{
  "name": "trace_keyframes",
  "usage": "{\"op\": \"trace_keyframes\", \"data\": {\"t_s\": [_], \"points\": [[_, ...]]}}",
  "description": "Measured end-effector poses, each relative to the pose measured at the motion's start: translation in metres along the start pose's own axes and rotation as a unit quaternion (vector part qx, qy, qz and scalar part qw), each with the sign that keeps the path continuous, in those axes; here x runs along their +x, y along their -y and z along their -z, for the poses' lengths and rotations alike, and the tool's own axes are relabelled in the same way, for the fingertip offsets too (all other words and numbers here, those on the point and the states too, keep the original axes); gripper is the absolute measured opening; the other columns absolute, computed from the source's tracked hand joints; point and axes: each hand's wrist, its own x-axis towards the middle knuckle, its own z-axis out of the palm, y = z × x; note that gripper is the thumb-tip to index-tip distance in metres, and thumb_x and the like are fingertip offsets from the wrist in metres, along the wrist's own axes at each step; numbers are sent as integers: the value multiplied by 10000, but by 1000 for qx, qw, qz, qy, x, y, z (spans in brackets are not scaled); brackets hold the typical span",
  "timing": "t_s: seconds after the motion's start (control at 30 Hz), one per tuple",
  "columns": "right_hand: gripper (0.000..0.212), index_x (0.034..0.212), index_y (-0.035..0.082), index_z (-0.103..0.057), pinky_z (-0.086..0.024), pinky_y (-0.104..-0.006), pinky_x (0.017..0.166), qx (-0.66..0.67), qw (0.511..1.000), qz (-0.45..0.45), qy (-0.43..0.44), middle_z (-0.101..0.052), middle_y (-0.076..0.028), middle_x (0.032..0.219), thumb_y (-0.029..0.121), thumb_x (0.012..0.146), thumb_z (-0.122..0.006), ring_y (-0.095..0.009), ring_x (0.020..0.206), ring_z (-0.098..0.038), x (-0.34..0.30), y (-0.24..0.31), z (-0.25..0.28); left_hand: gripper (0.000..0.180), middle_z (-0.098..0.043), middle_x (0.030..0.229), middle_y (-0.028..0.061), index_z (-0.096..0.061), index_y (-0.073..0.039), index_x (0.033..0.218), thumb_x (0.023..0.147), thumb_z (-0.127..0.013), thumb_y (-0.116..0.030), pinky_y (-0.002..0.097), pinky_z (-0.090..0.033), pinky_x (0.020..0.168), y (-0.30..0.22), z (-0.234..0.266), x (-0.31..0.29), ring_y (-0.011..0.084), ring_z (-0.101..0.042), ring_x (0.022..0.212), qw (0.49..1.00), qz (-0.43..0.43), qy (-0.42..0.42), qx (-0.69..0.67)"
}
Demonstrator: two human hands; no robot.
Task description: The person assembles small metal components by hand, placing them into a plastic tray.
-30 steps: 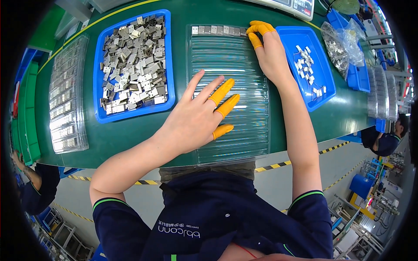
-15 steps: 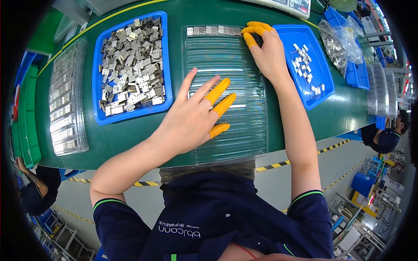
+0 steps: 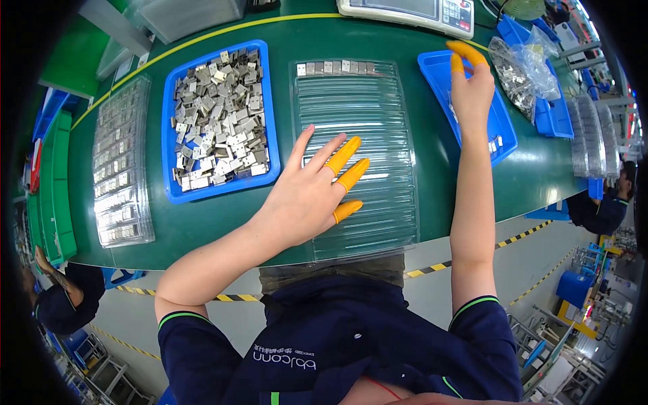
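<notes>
My left hand (image 3: pixel 302 199) lies with spread fingers over a clear ridged plastic tray (image 3: pixel 381 165), yellow finger cots on three digits. Along that tray's far slot sits a row of small silver metal connector shells (image 3: pixel 329 67). My right hand (image 3: pixel 472 94), also with yellow finger cots, is over the smaller blue bin (image 3: pixel 503 128). Its fingers are bent and apart, with nothing visible between them. Small white-and-silver pieces (image 3: pixel 496 144) show in that bin near my wrist; my hand and forearm hide most others. A larger blue bin (image 3: pixel 273 145) at left holds many loose connector shells (image 3: pixel 219 115).
A filled clear tray (image 3: pixel 123 169) stands far left, beside green bins (image 3: pixel 57 182). A scale (image 3: pixel 412 15) is at the back. Plastic bags of parts (image 3: pixel 514 74) and stacked clear trays (image 3: pixel 588 138) lie at right. Other people (image 3: pixel 67 297) are at both sides.
My right hand has left the far right end of the connector row and moved right, over the smaller blue bin. My left hand stays on the clear tray. The whole view has shifted slightly.
</notes>
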Motion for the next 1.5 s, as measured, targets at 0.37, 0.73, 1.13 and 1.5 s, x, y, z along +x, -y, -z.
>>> {"op": "trace_keyframes", "data": {"t_s": [0.37, 0.73, 1.13, 1.5], "points": [[484, 1212, 65, -543, -419, -408, 919, -234, 958, 9, 167, -583, -220, 1119, 211, 767, -667, -360, 1059, -538, -1, -33, 22, 306, -621, 1074, 109, -631, -64, 1043, 738, -663, -73, 362, -427, 901, 53, 51, 2, 274, -561, 1034, 960, 164, -217, -60], [270, 1015, 35, -644, -477, -395, 828, -181, 962, -70, 193, -626, -181, 1020, 29, 745, -637, -330, 939, -604, -8, -18, 17, 281, -640, 792, 156, -701, -41, 873, 685, -738, -246, 391, -470, 691, 99, 45, -12, 300, -596, 733, 899, 389, -200, 24], [196, 935, 9, -646, -481, -397, 792, -190, 968, -70, 146, -628, -186, 959, 81, 753, -662, -337, 884, -611, -9, -8, 15, 185, -665, 800, 176, -680, 21, 866, 726, -703, -98, 309, -493, 588, 107, 40, -16, 227, -644, 624, 877, 377, -293, -62], [187, 958, 92, -691, -490, -348, 651, 34, 997, 59, 20, -638, -152, 849, 136, 778, -672, -283, 776, -632, -14, 16, 4, 275, -645, 927, 129, -589, 75, 1070, 807, -628, 4, 253, -526, 732, 96, 45, -8, 207, -656, 819, 756, 317, -291, -494]]}}
